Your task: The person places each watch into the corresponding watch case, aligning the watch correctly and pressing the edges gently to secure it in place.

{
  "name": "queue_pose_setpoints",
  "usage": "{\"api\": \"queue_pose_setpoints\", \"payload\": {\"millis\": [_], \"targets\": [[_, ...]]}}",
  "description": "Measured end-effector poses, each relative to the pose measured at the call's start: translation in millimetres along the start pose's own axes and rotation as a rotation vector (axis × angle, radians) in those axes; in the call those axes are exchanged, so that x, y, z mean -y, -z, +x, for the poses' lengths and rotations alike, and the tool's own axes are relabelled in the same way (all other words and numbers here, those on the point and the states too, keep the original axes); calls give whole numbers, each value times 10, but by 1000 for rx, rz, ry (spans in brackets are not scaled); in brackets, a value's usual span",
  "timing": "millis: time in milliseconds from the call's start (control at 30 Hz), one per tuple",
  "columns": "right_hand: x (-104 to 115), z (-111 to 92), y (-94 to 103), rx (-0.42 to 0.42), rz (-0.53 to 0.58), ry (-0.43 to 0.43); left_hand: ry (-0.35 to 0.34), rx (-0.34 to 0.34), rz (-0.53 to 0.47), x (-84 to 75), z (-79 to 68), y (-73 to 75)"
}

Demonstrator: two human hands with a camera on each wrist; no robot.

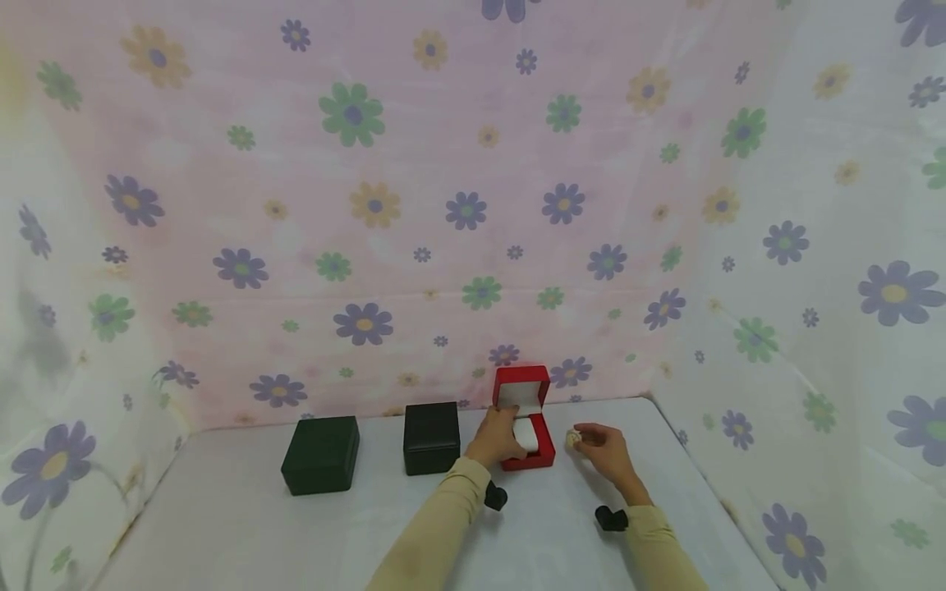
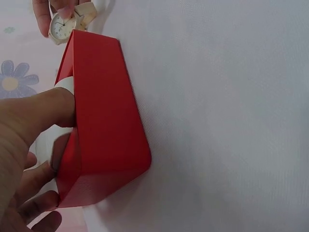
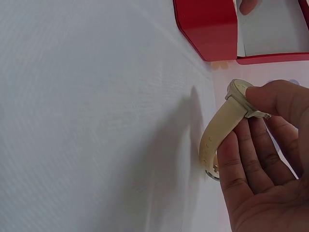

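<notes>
A red watch box (image 1: 547,450) stands with its lid raised on the white table, a white cushion (image 1: 525,434) inside it. My left hand (image 1: 497,437) reaches into the box and grips the cushion, thumb on the near side and fingers beyond. In the left wrist view, the thumb (image 2: 53,107) bends down behind the red front wall (image 2: 104,96). To the right of the box, my right hand (image 1: 609,455) pinches a cream-strapped wristwatch (image 3: 224,118) by its case, thumb on the dial edge. The strap hangs down, and its buckle shows at the lower end.
Left of the red box are a closed black box (image 1: 432,439) and, farther left, a closed dark green box (image 1: 321,454). Flowered cloth (image 1: 414,246) rises behind the table (image 1: 244,533) and on both sides. Small black devices (image 1: 611,518) sit at the wrists.
</notes>
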State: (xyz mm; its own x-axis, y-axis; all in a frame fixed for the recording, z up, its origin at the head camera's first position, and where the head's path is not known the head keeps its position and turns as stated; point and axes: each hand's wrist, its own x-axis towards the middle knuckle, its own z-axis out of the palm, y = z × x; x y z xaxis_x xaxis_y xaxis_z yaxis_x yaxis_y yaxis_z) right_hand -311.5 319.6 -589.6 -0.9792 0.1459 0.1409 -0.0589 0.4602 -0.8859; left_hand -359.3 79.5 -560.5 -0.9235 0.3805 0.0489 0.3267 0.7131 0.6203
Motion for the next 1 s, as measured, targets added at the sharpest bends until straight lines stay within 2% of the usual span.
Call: {"api": "queue_pose_setpoints", "payload": {"millis": [200, 433, 700, 767, 1000], "targets": [[-23, -8, -15, 2, -20, -5, 7, -28, -11, -9, -4, 15], [-22, 4, 7, -7, -17, 9, -58, -72, -6, 56, 29, -10], [48, -29, 15, -27, -20, -10, -100, -66, -67, 156, 16, -41], [81, -53, 16, -26, -17, 3, -133, -79, -90, 167, 3, -34], [188, -152, 15, -26, -2, 10, -257, -125, -47, 229, -39, -45]]}}
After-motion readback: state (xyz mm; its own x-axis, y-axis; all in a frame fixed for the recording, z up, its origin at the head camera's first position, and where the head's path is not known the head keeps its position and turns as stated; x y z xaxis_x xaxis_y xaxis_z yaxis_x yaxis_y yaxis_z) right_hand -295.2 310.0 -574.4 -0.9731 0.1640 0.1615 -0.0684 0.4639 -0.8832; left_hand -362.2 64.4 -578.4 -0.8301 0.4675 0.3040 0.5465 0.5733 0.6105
